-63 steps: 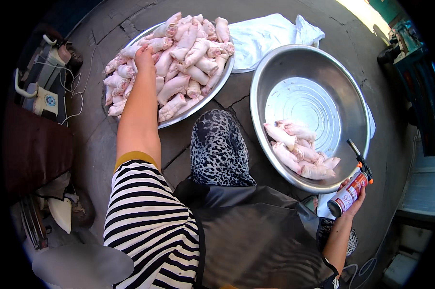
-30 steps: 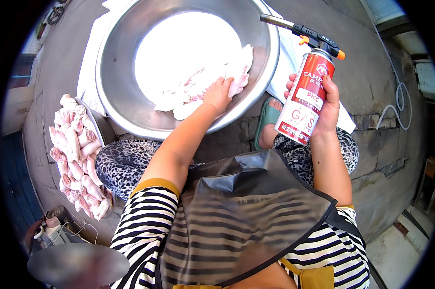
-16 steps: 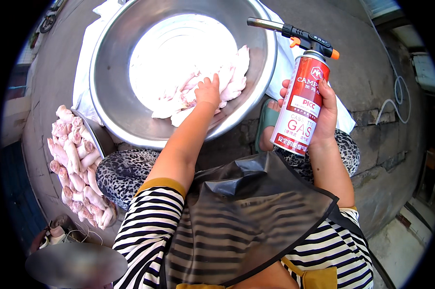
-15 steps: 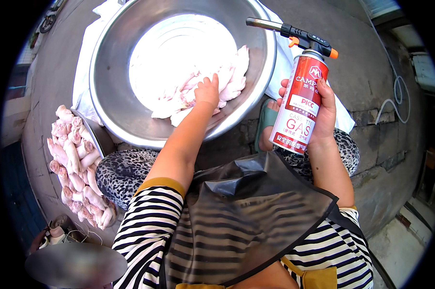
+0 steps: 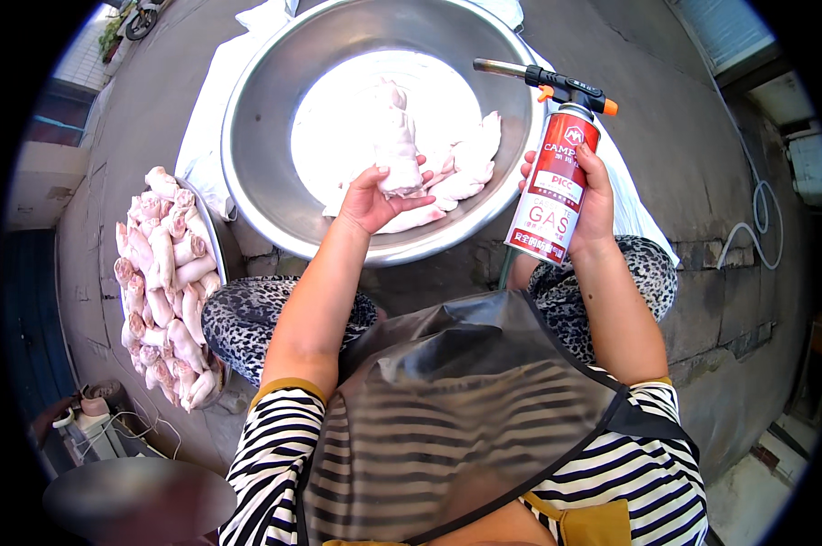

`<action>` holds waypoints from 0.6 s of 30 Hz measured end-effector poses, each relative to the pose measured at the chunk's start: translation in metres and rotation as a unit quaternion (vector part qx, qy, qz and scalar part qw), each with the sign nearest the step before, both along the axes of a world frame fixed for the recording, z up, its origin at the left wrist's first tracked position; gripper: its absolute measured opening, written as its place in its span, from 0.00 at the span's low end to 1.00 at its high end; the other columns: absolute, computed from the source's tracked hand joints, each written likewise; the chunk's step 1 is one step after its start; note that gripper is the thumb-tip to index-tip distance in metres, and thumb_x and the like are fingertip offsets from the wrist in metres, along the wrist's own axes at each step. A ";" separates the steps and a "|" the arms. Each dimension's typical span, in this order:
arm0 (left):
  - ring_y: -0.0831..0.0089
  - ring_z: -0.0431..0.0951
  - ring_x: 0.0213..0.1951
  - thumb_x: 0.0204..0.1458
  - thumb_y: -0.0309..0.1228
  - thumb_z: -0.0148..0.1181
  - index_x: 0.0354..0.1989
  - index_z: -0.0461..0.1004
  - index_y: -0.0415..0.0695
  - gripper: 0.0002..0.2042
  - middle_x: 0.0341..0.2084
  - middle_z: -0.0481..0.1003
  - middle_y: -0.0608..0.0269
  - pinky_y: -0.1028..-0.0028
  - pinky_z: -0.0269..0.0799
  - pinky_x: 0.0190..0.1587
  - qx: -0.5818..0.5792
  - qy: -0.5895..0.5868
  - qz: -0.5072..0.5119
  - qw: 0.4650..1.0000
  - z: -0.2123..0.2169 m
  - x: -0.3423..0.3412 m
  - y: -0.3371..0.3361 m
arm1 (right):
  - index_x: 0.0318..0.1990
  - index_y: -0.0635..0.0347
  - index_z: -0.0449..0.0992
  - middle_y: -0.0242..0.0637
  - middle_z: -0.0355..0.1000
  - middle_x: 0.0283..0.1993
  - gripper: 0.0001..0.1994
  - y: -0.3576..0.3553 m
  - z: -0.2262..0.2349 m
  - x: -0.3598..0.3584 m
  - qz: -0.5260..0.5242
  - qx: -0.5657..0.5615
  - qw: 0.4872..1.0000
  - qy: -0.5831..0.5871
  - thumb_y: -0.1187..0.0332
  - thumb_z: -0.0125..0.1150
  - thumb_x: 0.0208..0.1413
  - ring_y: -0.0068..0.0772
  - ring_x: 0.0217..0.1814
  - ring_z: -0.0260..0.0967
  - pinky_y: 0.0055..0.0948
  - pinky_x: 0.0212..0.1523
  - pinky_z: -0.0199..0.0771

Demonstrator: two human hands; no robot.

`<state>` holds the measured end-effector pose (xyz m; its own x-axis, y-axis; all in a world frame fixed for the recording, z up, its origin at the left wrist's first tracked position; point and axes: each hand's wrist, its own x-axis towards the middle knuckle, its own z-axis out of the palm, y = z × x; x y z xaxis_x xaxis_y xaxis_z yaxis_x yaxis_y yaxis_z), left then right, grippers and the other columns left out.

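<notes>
A pale pig's trotter (image 5: 396, 146) stands upright over the big metal basin (image 5: 263, 118), with my left hand (image 5: 376, 202) closed around its lower end. Under and to the right of it, more trotters (image 5: 467, 171) lie in the basin, partly washed out by glare. To the right of the rim, my right hand (image 5: 595, 205) grips the red and white canister of a gas torch (image 5: 554, 187). Its metal nozzle points left above the basin's right side. No flame shows at the tip.
On the left, a metal bowl (image 5: 212, 238) holds a heap of trotters (image 5: 163, 282). White sheeting (image 5: 212, 127) lies under the basin. A pale hose (image 5: 764, 214) curls on the paving at the right. My patterned knees flank the dark apron (image 5: 465, 391).
My left hand has drawn back from the basin's pile and lifted a trotter. The torch has shifted slightly down and left; the whole view has moved a little.
</notes>
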<state>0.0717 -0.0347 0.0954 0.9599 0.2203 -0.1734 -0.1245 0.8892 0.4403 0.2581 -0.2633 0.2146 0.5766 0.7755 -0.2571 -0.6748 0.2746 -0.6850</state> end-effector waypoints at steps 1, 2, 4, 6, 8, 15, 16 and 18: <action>0.53 0.69 0.56 0.47 0.37 0.63 0.62 0.55 0.40 0.35 0.51 0.69 0.46 0.42 0.65 0.56 -0.002 -0.045 -0.016 0.999 0.011 -0.004 -0.003 | 0.53 0.69 0.60 0.53 0.72 0.43 0.27 0.000 0.003 -0.004 -0.003 -0.004 1.000 -0.009 0.53 0.52 0.56 0.41 0.41 0.76 0.38 0.40 0.82; 0.53 0.70 0.55 0.47 0.39 0.65 0.61 0.57 0.41 0.34 0.50 0.70 0.48 0.47 0.71 0.52 0.012 -0.036 -0.006 0.999 0.022 -0.007 -0.007 | 0.53 0.69 0.60 0.52 0.72 0.43 0.27 -0.001 0.007 -0.008 -0.006 -0.008 1.000 -0.018 0.53 0.52 0.56 0.41 0.40 0.77 0.38 0.40 0.82; 0.53 0.73 0.51 0.48 0.37 0.64 0.60 0.58 0.43 0.32 0.50 0.70 0.51 0.52 0.76 0.47 0.109 0.095 0.041 0.989 0.037 -0.012 -0.015 | 0.53 0.69 0.60 0.51 0.72 0.43 0.28 -0.002 0.012 -0.011 0.002 -0.013 0.999 -0.034 0.52 0.52 0.56 0.40 0.41 0.77 0.37 0.40 0.82; 0.59 0.78 0.43 0.46 0.32 0.64 0.58 0.59 0.46 0.30 0.47 0.71 0.54 0.64 0.81 0.37 0.178 0.217 0.095 0.955 0.055 -0.016 -0.021 | 0.51 0.68 0.63 0.49 0.73 0.40 0.27 -0.002 0.016 -0.009 0.028 -0.017 0.999 -0.035 0.52 0.54 0.54 0.37 0.39 0.77 0.34 0.38 0.81; 0.63 0.78 0.41 0.42 0.30 0.65 0.59 0.58 0.46 0.32 0.44 0.72 0.54 0.64 0.80 0.36 0.303 0.305 0.098 0.897 0.070 -0.035 -0.018 | 0.50 0.67 0.64 0.47 0.74 0.38 0.26 -0.002 0.014 -0.016 0.049 -0.017 0.998 -0.033 0.52 0.55 0.54 0.36 0.38 0.77 0.32 0.36 0.81; 0.57 0.75 0.46 0.35 0.23 0.58 0.54 0.65 0.43 0.30 0.45 0.73 0.51 0.68 0.69 0.49 0.748 0.375 0.087 0.540 0.117 -0.109 0.026 | 0.51 0.68 0.64 0.49 0.74 0.38 0.26 -0.002 0.009 -0.029 0.116 -0.051 0.992 -0.011 0.53 0.54 0.54 0.37 0.35 0.76 0.32 0.34 0.80; 0.55 0.73 0.48 0.36 0.22 0.57 0.52 0.66 0.45 0.28 0.46 0.72 0.54 0.66 0.69 0.50 0.779 0.383 0.092 0.488 0.125 -0.114 0.023 | 0.51 0.69 0.63 0.48 0.73 0.41 0.28 -0.006 0.005 -0.025 0.168 -0.043 0.985 -0.013 0.52 0.55 0.54 0.38 0.41 0.76 0.35 0.40 0.80; 0.54 0.72 0.49 0.36 0.22 0.57 0.52 0.66 0.46 0.27 0.45 0.72 0.55 0.64 0.68 0.50 0.814 0.377 0.117 0.427 0.126 -0.124 0.025 | 0.52 0.69 0.63 0.48 0.73 0.41 0.28 -0.007 0.000 -0.025 0.178 -0.043 0.983 -0.023 0.52 0.54 0.54 0.38 0.40 0.76 0.35 0.40 0.81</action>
